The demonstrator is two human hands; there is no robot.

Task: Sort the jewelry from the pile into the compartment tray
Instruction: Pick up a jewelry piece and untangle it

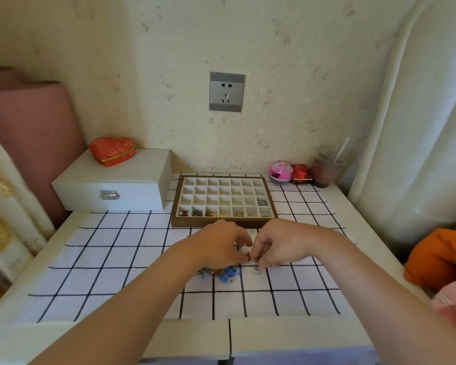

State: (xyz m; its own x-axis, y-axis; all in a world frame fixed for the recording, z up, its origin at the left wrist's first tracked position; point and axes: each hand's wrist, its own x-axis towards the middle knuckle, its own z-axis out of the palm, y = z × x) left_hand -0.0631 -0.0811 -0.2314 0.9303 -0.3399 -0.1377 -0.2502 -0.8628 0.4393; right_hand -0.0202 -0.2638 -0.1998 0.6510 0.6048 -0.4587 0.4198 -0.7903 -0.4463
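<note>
Right grip: right hand (277,245), centre of frame, fingers curled in narrow, tips pinching a small silvery metal piece (253,257) just above the cloth. The piece is too blurred to say what kind it is.
Left grip: left hand (221,243), fingers curled and narrow, tips meeting the same piece from the left. Cannot tell whether it pinches or only touches.
Pile: mixed jewelry pile with blue beads (223,273), directly under the left hand, below centre. One pale loose bit (256,272) lies just beside it on the white black-gridded cloth (111,259).
Tray: wooden-framed compartment tray with pale dividers (221,223), above the hands and near them. The front row holds one item per compartment. One more item sits in the far-right compartment of the next row. The rows beyond hold nothing visible.
Step (judged): a piece is being freed or untangled with both hands before placing; sorting is early on.
Next move (judged): carry the piece up-frame to a vacant compartment in the second row and release without snagging.
Surroundings: white latched box (111,185) with red heart-shaped fabric case (113,150) at upper left of the white worktop (287,338); grey wall socket (226,92) above.
</note>
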